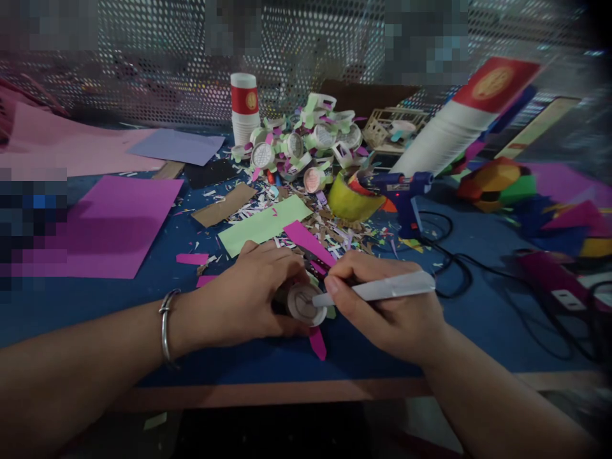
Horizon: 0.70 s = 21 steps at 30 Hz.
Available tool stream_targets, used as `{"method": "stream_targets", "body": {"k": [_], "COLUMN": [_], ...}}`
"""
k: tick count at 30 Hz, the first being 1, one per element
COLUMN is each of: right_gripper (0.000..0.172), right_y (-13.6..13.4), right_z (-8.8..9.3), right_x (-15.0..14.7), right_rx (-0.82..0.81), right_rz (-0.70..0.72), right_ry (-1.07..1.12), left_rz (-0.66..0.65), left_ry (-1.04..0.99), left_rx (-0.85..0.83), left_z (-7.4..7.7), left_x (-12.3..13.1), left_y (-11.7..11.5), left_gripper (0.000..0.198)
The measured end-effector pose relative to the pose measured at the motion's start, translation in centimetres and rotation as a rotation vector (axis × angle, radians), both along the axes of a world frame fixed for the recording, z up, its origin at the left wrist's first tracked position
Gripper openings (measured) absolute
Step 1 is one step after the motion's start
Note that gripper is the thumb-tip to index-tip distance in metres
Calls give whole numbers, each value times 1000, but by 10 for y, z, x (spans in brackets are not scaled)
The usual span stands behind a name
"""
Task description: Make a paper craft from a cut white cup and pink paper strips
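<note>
My left hand [262, 287] is wrapped round a small paper cup piece [302, 307], its round end facing me with dark lines on it. In my right hand [387, 306] is a white pen [396, 286], pinched between thumb and fingers, its tip at the round face. A pink paper strip [318, 344] sticks out below the cup piece. Just beyond my hands lie a pale green paper strip [265, 223] and a magenta strip [308, 242] among paper scraps.
A heap of decorated cup pieces [306, 140] stands at the back beside stacked cups [244, 108]. A glue gun [406, 197] rests by a yellow bowl [354, 197], its cable running right. Purple paper [109, 223] lies left; a long cup stack [444, 134] leans at right.
</note>
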State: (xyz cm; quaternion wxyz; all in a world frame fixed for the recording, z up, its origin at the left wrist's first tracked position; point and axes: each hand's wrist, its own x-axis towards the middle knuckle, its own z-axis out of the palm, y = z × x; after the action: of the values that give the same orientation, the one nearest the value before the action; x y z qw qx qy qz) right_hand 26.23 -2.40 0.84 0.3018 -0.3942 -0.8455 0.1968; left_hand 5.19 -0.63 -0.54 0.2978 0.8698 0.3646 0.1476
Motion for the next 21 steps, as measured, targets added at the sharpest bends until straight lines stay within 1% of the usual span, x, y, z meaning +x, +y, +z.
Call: {"method": "stream_targets", "body": {"k": [12, 17, 21], "right_gripper": [20, 21, 20], "right_y": [-1, -3, -4], "right_z": [3, 1, 0], "right_x": [3, 6, 7], "right_rx": [-23, -23, 12], "right_rz": [20, 30, 24], "right_ry": [-5, -8, 1], "left_rz": [-9, -10, -11], "left_ry": [-5, 5, 21], "left_rx": [9, 6, -6], "left_z": [1, 2, 3], "left_x": [0, 0, -1], "left_y": [1, 0, 0], "left_gripper": [39, 40, 40]}}
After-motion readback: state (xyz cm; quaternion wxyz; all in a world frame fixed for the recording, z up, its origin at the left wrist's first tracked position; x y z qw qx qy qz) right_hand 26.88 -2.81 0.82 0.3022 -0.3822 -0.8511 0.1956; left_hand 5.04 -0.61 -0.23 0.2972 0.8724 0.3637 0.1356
